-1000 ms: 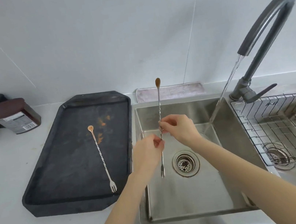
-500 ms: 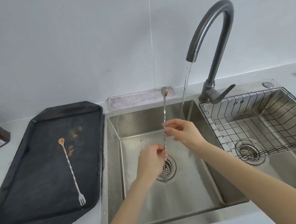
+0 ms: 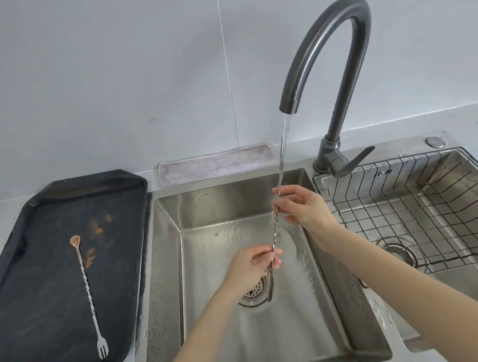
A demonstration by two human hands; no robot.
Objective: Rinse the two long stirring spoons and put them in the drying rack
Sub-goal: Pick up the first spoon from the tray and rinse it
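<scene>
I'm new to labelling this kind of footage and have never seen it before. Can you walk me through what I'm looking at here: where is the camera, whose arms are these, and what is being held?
There is no machine: the one camera sits on a person's head, looking forward and down, so the two bare arms coming up from the bottom edge are the wearer's own. The left hand and the right hand pinch a long twisted stirring spoon between them, lower end and upper end, under the water stream running from the dark faucet into the left sink basin. A second spoon, its bowl stained brown, lies on the black tray to the left. A wire drying rack sits in the right basin, and a folded cloth lies behind the sink.
</scene>
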